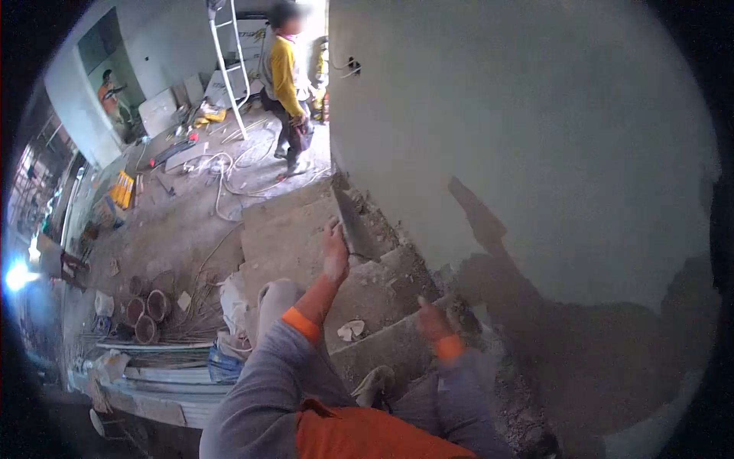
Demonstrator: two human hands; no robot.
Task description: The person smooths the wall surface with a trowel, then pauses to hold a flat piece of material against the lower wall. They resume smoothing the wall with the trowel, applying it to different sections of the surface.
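My left hand (335,251) is at the near edge of a thin grey slab (355,226), its fingers closed against it. The slab stands tilted on the rubble-strewn steps, close to the foot of the wall. My right hand (435,321) is held lower, over the dusty step (390,336) beside the wall; motion smears its fingers, and I cannot make out anything in them. A broken white piece (351,330) lies on the step between my arms.
A plastered wall (535,153) rises on the right. A person in yellow sleeves (284,84) walks near a white ladder (229,69). Buckets (158,304), long metal profiles (168,375) and a loose cable (222,180) lie left. Another person (111,96) is farther back.
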